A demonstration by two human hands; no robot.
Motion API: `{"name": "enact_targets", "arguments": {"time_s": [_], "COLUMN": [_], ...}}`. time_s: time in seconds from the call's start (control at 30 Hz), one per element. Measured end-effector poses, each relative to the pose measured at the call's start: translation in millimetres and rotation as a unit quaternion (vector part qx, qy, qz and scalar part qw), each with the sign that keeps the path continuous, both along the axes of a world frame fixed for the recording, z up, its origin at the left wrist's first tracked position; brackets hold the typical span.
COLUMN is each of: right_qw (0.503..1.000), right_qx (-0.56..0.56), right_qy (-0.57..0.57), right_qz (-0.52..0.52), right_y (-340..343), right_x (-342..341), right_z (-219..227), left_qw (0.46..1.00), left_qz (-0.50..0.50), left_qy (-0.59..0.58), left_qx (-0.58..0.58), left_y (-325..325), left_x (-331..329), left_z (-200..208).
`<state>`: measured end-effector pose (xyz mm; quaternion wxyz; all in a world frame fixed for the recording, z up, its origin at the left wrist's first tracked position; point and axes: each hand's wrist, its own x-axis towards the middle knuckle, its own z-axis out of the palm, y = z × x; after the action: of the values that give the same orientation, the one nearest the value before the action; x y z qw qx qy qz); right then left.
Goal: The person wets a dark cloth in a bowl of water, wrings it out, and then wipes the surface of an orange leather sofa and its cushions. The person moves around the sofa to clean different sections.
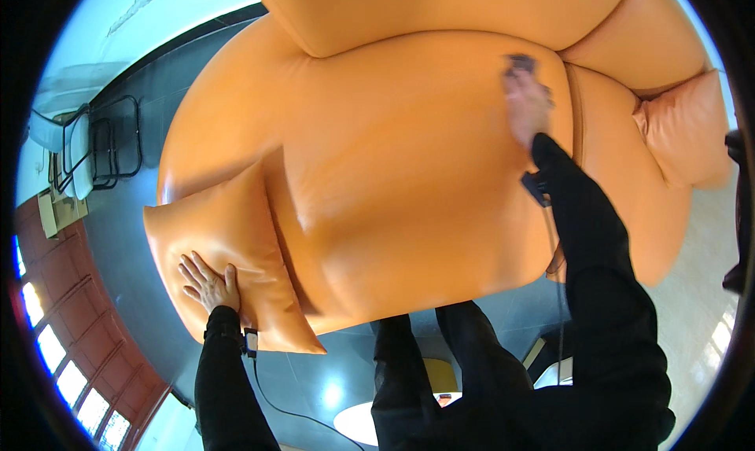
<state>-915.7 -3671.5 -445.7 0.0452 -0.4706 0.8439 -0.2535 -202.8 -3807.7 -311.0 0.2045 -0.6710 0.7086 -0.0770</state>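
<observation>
An orange leather-look sofa [409, 160] stretches across the view before me. My left hand [210, 284] lies flat with spread fingers on an orange cushion [236, 215] at the seat's left front; it holds nothing. Far to the right, near the seam by the backrest, my right hand [527, 109] is over the seat, smeared by motion. A small dark object [520, 61], perhaps a cloth or a brush, shows at its fingertips; its exact kind is too blurred to tell. Both wrists wear dark bands with small devices and cables.
A second orange cushion [684, 128] leans at the sofa's right end. At the far left stand metal-framed chairs [86, 148] beside a wall. A cable [291, 412] trails from my left wrist. My legs [405, 364] are close to the sofa's front edge, above a dark tiled floor [126, 239].
</observation>
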Motion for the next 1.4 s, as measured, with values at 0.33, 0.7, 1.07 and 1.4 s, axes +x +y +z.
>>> {"name": "enact_targets", "arguments": {"time_s": [0.33, 0.7, 1.07, 1.4], "right_qw": [0.962, 0.958, 0.958, 0.904], "right_qx": [0.044, 0.09, -0.08, -0.029], "right_qy": [-0.025, 0.271, 0.023, 0.02], "right_qz": [-0.269, -0.031, 0.273, 0.426], "right_y": [56.9, -73.6, -247.8, -196.3], "right_x": [-130.1, -7.2, 369.0, 310.0], "right_z": [-45.6, -48.2, 25.8, 39.6], "left_qw": [0.998, 0.991, 0.994, 0.99], "left_qz": [-0.043, -0.069, -0.057, -0.089], "left_qy": [0.042, 0.108, 0.089, 0.088], "left_qx": [-0.027, -0.048, -0.028, -0.064], "left_y": [1.6, 3.0, 2.0, 2.6], "left_x": [10.9, 14.5, 17.0, 27.7], "left_z": [-10.9, -21.5, -23.7, -31.3]}}
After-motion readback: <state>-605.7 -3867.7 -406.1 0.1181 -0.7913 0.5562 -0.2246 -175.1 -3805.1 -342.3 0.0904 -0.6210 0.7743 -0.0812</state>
